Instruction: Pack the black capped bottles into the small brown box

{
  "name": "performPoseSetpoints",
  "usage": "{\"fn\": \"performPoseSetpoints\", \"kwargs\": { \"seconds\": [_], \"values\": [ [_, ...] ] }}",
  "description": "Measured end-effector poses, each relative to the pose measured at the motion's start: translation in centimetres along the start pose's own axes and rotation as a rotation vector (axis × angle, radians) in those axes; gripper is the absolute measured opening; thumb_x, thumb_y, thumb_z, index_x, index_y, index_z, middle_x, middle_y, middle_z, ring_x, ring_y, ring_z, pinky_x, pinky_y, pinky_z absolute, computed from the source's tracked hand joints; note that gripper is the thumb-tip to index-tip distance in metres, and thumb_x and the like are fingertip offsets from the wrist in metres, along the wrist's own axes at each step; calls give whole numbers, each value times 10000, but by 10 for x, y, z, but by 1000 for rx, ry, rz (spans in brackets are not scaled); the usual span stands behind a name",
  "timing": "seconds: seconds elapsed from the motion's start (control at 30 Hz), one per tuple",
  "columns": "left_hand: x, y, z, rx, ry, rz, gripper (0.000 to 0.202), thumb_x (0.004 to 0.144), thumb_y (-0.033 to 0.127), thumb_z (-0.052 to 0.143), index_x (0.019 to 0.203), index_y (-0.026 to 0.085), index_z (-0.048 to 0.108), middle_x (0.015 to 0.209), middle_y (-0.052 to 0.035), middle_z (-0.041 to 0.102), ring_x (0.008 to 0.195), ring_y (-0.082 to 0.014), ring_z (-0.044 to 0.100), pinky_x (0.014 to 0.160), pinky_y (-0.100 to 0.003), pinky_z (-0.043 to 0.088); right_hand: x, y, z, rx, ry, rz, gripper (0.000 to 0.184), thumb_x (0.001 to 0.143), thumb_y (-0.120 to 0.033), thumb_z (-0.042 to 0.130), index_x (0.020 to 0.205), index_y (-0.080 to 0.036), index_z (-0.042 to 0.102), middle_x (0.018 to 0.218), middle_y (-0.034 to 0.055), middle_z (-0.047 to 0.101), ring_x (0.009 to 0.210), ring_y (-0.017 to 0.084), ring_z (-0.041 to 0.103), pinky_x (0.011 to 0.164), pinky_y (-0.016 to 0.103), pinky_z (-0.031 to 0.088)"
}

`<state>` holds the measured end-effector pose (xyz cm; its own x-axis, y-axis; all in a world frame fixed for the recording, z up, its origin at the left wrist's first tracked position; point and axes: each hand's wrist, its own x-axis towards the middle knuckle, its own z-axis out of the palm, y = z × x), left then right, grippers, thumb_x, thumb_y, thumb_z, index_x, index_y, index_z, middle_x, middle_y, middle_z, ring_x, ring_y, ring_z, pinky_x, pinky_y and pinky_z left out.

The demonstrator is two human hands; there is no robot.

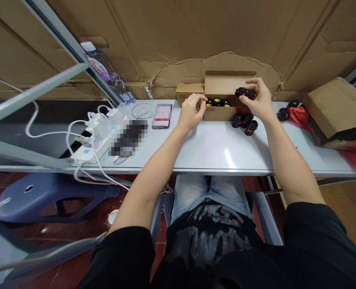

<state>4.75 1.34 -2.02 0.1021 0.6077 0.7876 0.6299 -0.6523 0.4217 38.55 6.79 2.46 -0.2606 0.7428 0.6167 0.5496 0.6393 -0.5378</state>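
Note:
An open cardboard box (223, 114) stands at the back of the white table, its lid flap raised behind it. Inside it are several black pieces (217, 100) with yellow rings. My left hand (193, 111) is at the box's left edge, fingers bent and fingertips pinched on its rim. Over the right end of the box, my right hand (260, 100) grips a short black cylindrical piece (245, 93) with a red mark, between thumb and fingers. It lies roughly sideways. On the table below that hand are several similar black pieces (250, 128), close to the box front.
A smaller carton (190, 89) stands behind my left hand. Further left are a phone (162, 116), a power strip (89, 151) with white cables and a water bottle (107, 74). On the right, a tilted cardboard box (340, 108) stands beside red plastic (300, 116) and more black pieces (284, 114).

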Motion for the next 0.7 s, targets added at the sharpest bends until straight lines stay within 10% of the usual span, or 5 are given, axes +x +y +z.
{"fn": "performPoseSetpoints", "kwargs": {
  "seconds": [0.47,0.7],
  "values": [
    [-5,11,6,12,-46,36,268,1242,418,596,1240,258,810,1137,-103,837,942,-276,756,992,-468,627,-3,-4,4,-200,-13,10,472,1164,-490,694,1567,-287,833,1572,232,694,1534,481,705,1432,675,545],
    [-6,26,7,-7,-91,38,364,1268,533,564,1240,263,808,1097,-97,826,964,-280,754,1040,-476,651,-4,-13,3,-128,2,98,556,1090,-533,795,1605,-351,692,1589,176,762,1266,447,813,1206,656,705]
  ]
}}
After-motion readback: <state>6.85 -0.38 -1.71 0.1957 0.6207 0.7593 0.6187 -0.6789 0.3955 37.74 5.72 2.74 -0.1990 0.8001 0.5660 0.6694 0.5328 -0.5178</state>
